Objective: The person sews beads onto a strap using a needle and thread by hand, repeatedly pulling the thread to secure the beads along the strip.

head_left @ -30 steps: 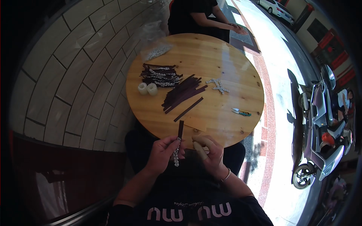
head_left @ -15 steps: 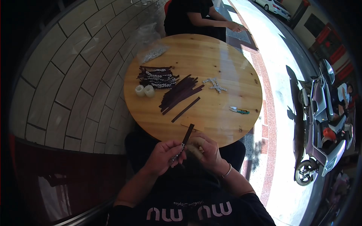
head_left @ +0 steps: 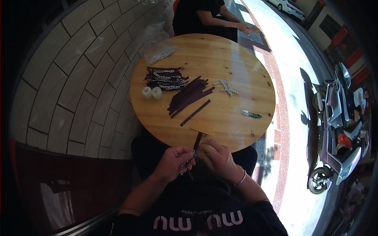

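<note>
My left hand (head_left: 173,162) is closed around a narrow dark strip (head_left: 198,141), pinching it between thumb and forefinger. Small pale beads show along the strip at my fingertips, and its far end points up toward the table edge. Close beside it, my right hand (head_left: 220,157) has its fingers curled in at the beaded part. Its index finger looks paler than the rest of the hand. Whatever those fingers pinch is hidden or too small to make out.
The round wooden table (head_left: 244,74) holds loose dark strips (head_left: 189,96), a pile of beaded strips (head_left: 165,80), two whitish spools (head_left: 156,93), bead strands (head_left: 226,87), thread snips (head_left: 251,114) and a plastic bag of beads (head_left: 162,53). Across sits another person (head_left: 201,17).
My right hand has tipped over, its fingers curling down closer to the strip. My left hand stays about where it was. The other person's hands have moved slightly.
</note>
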Demonstrator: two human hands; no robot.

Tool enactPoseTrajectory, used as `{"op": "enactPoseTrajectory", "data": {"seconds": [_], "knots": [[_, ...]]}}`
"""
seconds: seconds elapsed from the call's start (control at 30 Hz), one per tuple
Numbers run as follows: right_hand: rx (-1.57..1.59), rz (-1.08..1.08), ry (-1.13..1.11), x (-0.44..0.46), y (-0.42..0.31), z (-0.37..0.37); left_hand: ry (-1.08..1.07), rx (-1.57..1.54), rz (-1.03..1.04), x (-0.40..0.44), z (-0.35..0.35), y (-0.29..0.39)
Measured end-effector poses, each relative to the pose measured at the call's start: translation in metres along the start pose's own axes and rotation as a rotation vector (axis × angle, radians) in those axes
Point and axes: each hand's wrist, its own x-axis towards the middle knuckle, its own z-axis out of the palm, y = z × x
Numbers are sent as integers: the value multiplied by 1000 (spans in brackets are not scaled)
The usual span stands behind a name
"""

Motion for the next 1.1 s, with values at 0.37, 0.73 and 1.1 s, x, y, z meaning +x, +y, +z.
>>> {"op": "enactPoseTrajectory", "data": {"seconds": [0.37,0.73,1.1], "knots": [[38,24,61,3,-12,-3,148,282,217,-7,21,4],[193,-329,238,6,-58,-39,235,502,194,5,1,-17],[856,-557,1167,-59,-54,-235,481,667,431,2,-54,-9]]}}
